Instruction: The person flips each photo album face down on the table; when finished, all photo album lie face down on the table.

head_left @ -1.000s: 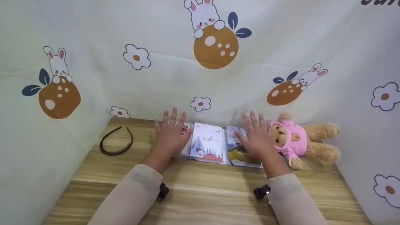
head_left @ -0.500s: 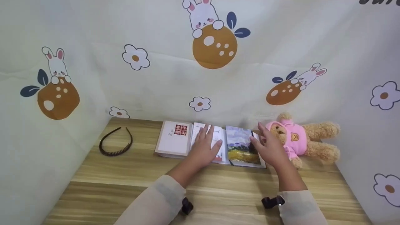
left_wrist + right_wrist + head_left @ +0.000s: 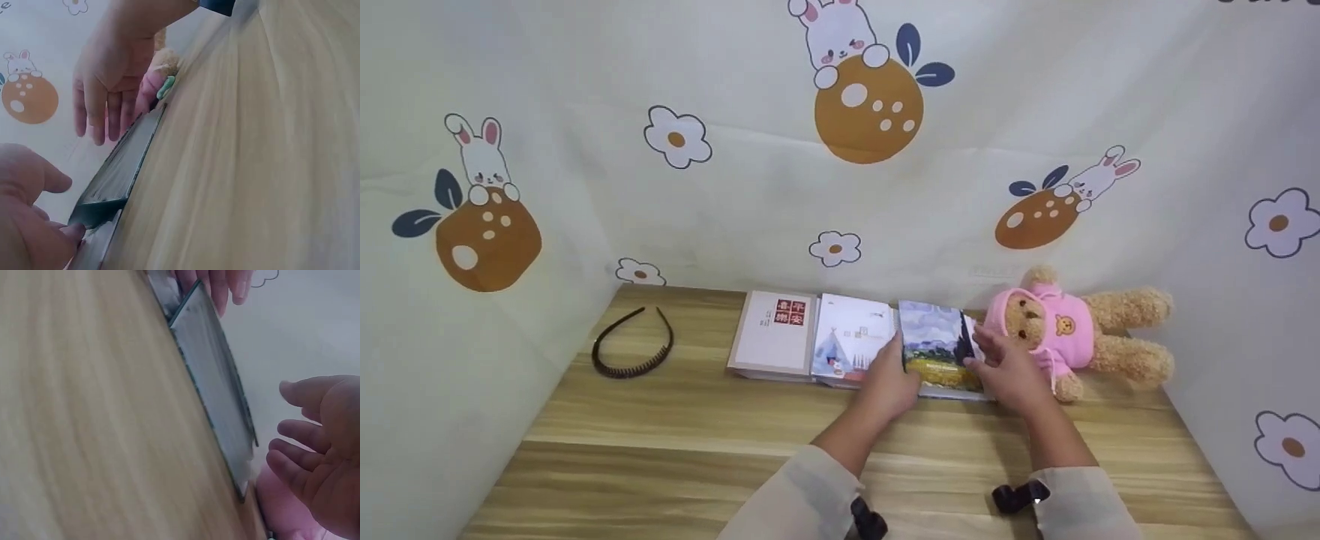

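Head view: the left hand (image 3: 889, 386) and right hand (image 3: 1012, 375) flank a flat rectangular book with a painted blue, green and yellow landscape cover (image 3: 937, 345), lying face up on the pale wood-grain counter (image 3: 735, 457). It ends a row, beside a white book with a blue tent drawing (image 3: 847, 337); a pink-hooded, curly tan plush bear (image 3: 1069, 337) lies just past it, to the right.

The left hand's fingers touch the dark spine, thumb raised, the grip unclosed; the right hand's grip is wide, fingers spread and seemingly apart from the cover, holding nothing. Such flanking probably serves to steady or square the book from both sides; the face-up row keeps each cover in sight.

The book's long axis runs away from the person towards the patterned fabric backdrop (image 3: 720, 202), with its spine facing left and its free edge facing the bear.
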Available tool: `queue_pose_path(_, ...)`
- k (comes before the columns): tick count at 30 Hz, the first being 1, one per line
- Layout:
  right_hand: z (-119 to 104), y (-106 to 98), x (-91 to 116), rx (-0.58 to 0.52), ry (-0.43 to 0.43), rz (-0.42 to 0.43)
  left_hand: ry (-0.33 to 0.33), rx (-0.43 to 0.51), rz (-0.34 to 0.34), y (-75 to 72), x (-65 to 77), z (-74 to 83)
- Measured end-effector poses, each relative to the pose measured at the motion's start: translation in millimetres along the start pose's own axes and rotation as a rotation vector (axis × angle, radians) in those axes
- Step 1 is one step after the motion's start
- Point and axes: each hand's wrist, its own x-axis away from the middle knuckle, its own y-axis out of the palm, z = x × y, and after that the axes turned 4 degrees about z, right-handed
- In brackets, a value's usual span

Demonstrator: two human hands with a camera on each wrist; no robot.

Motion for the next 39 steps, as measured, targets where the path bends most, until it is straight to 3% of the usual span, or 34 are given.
queue_pose_path(5,6,5,3,0.025,0.006,-0.039,-0.005,-0.008,0.015,5.2,0.7,-5.8)
queue_pose_path(10,7,6,4,0.060,0.011,-0.051,0.010,0.045,0.000,3.6,1.0,-11.3)
queue_pose_path(19,4,2,2,0.061,-0.002,-0.061,-0.021,0.334,-0.070,0.4,2.8,-5.3)
queue_pose_path(25,-9,4,6,0.025,0.033,-0.069,-0.001,0.493,-0.073,-1.3,5.3,6.1)
queue_pose_path(29,-23,7,10,-0.076,0.010,-0.066,0.055,0.594,-0.082,-4.1,6.2,14.8)
queue_pose_path(34,-44,9,17,-0.315,-0.003,-0.071,0.103,0.592,-0.089,-6.3,8.3,22.0)
queue_pose_path(39,-57,8,23,-0.472,0.068,-0.102,0.105,0.565,-0.103,-6.0,9.7,25.5)
